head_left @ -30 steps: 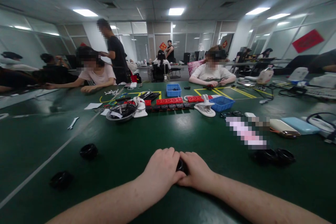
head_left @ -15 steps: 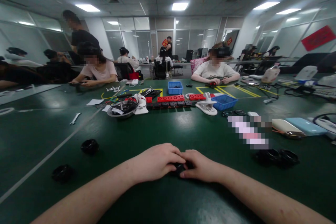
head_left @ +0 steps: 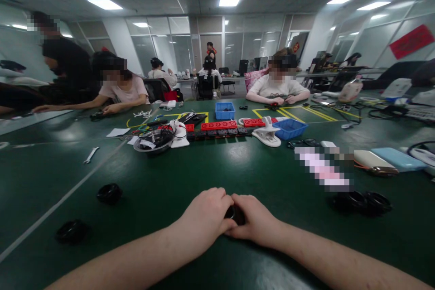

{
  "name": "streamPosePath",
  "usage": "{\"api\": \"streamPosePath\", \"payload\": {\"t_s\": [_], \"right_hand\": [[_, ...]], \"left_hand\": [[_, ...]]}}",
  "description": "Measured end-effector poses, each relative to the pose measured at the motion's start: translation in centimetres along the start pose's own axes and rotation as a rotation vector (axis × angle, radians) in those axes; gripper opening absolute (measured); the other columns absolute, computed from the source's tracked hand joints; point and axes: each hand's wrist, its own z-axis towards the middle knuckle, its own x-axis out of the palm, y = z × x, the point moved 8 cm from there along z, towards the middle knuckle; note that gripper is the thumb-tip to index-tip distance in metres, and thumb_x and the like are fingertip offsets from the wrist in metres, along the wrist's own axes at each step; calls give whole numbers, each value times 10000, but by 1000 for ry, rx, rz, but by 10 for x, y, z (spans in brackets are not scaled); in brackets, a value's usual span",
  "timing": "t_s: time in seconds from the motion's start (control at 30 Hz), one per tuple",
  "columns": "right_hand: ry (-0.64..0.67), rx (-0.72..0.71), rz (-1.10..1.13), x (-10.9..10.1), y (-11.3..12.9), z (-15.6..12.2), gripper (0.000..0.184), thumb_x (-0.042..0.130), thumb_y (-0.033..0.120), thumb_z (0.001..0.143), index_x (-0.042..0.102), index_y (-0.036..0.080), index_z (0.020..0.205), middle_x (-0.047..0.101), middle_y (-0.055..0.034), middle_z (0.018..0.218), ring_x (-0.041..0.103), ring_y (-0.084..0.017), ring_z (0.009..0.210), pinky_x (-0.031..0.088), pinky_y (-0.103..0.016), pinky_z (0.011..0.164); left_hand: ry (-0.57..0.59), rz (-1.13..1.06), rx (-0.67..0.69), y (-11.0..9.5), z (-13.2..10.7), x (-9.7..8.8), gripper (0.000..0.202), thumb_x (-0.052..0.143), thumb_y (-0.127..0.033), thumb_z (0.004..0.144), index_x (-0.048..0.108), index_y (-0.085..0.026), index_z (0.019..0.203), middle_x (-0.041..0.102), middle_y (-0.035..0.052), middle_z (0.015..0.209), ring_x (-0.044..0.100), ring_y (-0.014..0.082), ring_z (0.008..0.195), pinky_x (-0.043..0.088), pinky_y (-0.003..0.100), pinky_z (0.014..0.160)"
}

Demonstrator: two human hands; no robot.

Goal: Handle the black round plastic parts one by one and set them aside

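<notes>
Both my hands meet low on the green table (head_left: 238,167). My left hand (head_left: 205,217) is curled shut around a small black round part (head_left: 233,212), and my right hand (head_left: 254,222) is closed on the same part from the other side. Only a sliver of the black part shows between my fingers. Two similar black rings (head_left: 362,201) lie to the right, and two more black parts (head_left: 109,193) (head_left: 72,232) lie to the left.
Red and black power strips (head_left: 220,129), a bowl of cables (head_left: 152,141), blue bins (head_left: 288,128) and white clamps sit mid-table. A wrench (head_left: 91,155) lies left. Phones and a power bank (head_left: 374,162) lie right. Other people sit across the table.
My hands have stayed clasped on the black part, with the fingers shifting slightly. The view has drifted a little, and a standing person at the back left has walked further left.
</notes>
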Motion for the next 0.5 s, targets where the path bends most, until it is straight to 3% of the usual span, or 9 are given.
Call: {"api": "streamPosePath", "payload": {"t_s": [0.3,0.43,0.5], "right_hand": [[-60,-62,-70,4,2,-4,304,649,354,636,511,161,825,558,-20,753,483,-162,688,347,-283,641],[18,-121,-12,2,7,-6,400,638,398,665,535,163,971,566,-16,761,481,-160,689,352,-288,646],[96,-132,54,2,7,-6,412,641,377,671,536,165,1008,560,-5,757,484,-146,675,355,-271,629]], "left_hand": [[-167,109,64,-4,-8,1,262,609,-331,770,577,-118,918,563,66,865,517,229,813,429,376,741],[-259,12,88,2,-19,-15,368,663,-416,696,588,-163,952,551,55,936,488,232,890,396,393,809],[-283,-32,116,5,-21,-23,355,637,-391,729,581,-178,1007,545,55,997,478,227,949,374,389,852]]}}
